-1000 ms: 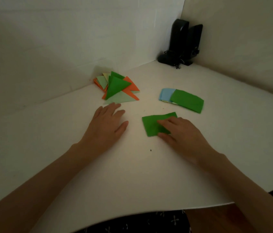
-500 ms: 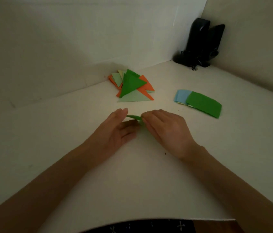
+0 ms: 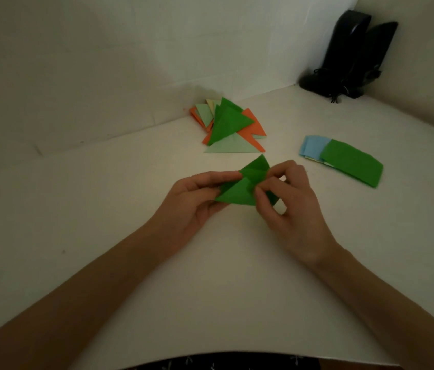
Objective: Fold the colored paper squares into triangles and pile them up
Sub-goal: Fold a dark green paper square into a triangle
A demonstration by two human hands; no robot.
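Observation:
A dark green paper square (image 3: 242,186) is held just above the white table (image 3: 130,209), bent partway along a diagonal. My left hand (image 3: 197,198) pinches its left corner, and my right hand (image 3: 288,198) pinches its right side. Behind them lies a pile of folded triangles (image 3: 229,126) in green, orange, pale green and cream. At the right sits a small stack of flat squares (image 3: 349,161), dark green on top with light blue beneath.
Two black upright devices (image 3: 352,54) with cables stand in the far right corner. White walls close in the table at the back and right. The table's near edge (image 3: 237,355) curves just above my lap.
The green square lay flat under my right hand a second ago. Both hands have since picked it up and bent it toward a triangle. The camera view has shifted left.

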